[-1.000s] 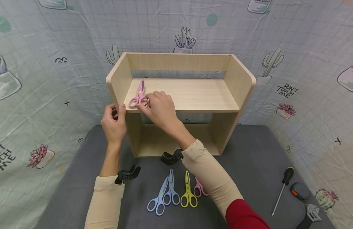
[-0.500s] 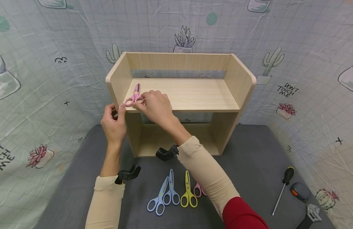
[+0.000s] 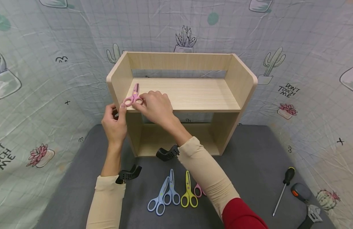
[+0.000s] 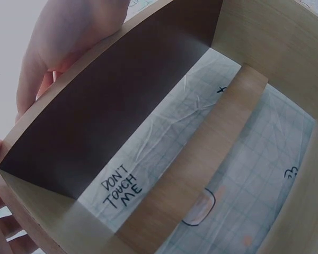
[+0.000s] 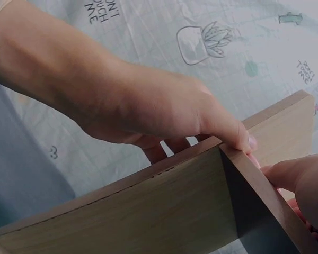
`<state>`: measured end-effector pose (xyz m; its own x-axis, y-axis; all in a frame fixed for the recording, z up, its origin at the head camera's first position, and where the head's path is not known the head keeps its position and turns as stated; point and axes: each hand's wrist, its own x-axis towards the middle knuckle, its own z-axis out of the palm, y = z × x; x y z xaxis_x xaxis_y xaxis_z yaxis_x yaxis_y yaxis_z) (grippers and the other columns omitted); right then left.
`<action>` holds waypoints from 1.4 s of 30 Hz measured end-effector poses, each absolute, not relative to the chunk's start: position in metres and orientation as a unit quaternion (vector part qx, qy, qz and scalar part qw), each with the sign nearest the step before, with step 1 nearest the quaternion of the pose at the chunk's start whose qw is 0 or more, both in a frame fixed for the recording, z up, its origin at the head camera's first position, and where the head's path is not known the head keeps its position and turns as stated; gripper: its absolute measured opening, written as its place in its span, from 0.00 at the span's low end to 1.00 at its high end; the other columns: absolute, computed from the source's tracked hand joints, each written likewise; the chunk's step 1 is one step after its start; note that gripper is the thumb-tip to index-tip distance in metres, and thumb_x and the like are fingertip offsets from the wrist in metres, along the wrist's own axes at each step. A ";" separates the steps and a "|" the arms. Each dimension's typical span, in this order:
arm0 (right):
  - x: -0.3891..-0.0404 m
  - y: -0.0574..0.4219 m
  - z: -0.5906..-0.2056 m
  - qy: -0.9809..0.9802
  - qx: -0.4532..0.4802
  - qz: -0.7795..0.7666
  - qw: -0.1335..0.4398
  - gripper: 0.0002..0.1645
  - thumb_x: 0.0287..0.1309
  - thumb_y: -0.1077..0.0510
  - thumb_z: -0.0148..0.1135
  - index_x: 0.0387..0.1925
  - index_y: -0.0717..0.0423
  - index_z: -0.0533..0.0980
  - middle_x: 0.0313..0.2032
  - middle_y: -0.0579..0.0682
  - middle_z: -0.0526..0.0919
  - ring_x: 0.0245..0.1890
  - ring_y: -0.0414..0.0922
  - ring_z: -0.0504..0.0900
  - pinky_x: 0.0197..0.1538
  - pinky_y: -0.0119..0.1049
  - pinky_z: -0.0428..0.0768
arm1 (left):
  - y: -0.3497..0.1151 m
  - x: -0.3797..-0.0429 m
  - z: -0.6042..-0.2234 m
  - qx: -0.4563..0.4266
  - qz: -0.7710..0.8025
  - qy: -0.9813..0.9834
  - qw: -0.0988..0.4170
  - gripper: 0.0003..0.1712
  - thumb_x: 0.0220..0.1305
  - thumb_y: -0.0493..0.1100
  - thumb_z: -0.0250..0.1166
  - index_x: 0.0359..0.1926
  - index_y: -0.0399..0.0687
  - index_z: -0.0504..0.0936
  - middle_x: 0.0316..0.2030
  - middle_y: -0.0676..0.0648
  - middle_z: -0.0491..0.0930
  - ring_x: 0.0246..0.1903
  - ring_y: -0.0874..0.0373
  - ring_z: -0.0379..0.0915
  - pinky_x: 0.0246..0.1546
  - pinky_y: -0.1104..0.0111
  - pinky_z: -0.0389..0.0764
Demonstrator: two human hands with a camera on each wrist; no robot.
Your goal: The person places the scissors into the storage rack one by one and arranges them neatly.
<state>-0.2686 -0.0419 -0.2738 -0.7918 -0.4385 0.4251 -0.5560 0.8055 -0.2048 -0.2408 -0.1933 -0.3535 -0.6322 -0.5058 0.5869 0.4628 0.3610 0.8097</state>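
A two-tier wooden desk shelf (image 3: 190, 95) stands against the back sheet. On the left of its upper board lie pink scissors (image 3: 135, 91), blades pointing away. My right hand (image 3: 157, 106) pinches their right handle ring between thumb and fingers. The left hand (image 3: 114, 127) grips the shelf's left side panel, thumb on the front edge beside the scissors' left ring, fingers round the outside. In the right wrist view, the left hand (image 5: 164, 108) holds that panel and part of the right hand (image 5: 307, 180) shows above the board. The scissors cannot be made out in either wrist view.
On the grey table before the shelf lie two blue scissors (image 3: 160, 201), yellow scissors (image 3: 188, 190) and another pink pair (image 3: 197, 191), partly under my right forearm. At the right are a screwdriver (image 3: 285, 181), a tape measure (image 3: 300, 191) and an adjustable wrench (image 3: 313, 213).
My right hand has slid the pink scissors leftward along the upper board, close to the left side panel and the left thumb. The left hand has kept its place.
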 end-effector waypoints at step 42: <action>-0.202 0.013 -0.305 -0.824 0.332 0.325 0.324 0.37 0.52 0.42 0.73 0.57 0.62 0.76 0.41 0.54 0.79 0.40 0.47 0.76 0.46 0.43 0.74 | -0.193 -0.242 -0.355 0.014 -0.580 -0.694 0.426 0.22 0.66 0.52 0.65 0.47 0.35 0.81 0.38 0.50 0.82 0.34 0.70 0.79 0.35 0.79 0.76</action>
